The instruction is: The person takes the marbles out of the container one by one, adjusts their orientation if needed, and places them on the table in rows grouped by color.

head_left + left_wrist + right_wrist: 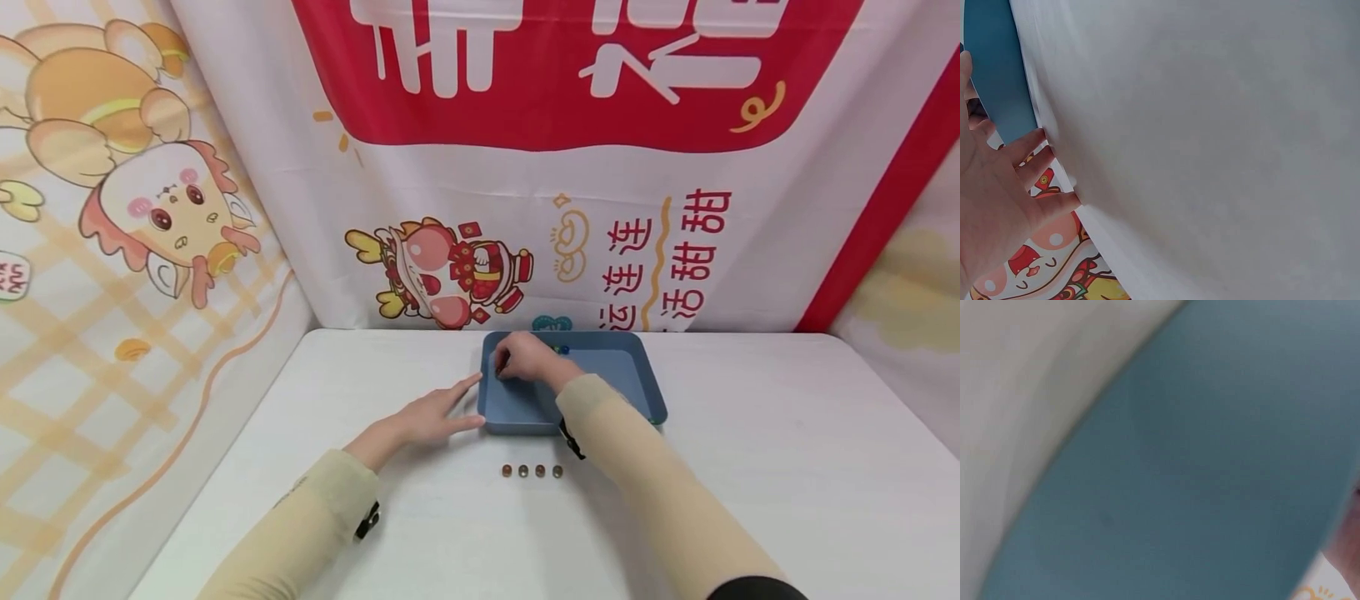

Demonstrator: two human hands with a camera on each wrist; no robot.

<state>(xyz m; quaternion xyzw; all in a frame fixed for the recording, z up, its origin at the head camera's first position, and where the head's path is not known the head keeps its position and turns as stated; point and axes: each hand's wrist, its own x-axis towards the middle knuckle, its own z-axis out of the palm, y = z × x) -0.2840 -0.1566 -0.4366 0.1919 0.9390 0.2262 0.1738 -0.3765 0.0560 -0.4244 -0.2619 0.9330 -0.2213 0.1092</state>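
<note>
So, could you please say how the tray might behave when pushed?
The tray is probably stiff, since its edges look straight. Being broad and low, it should slide rather than tip. The marbles inside look round, so they may roll.

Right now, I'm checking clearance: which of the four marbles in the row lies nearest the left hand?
The leftmost marble, reddish-brown; the other three marbles sit farther right, away from the left hand.

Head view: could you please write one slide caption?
Left hand at a blue tray, right hand inside it, four small balls in a row in front.
</note>
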